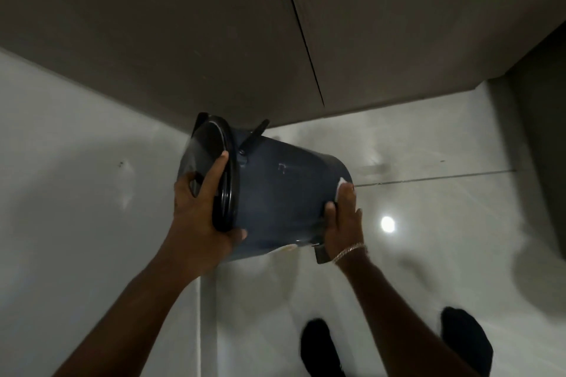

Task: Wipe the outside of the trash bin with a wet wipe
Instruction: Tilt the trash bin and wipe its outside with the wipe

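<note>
Two hands hold the trash bin (275, 193) tipped on its side above the floor (428, 254). Your left hand (199, 211) clamps the black lid (214, 168); your right hand (344, 223) presses the wet wipe (340, 188) against the base end. Wiping looks underway, but how much is clean you cannot tell. Cabinet doors (214, 40) stand close behind, and your feet (318, 346) are just below.
</note>
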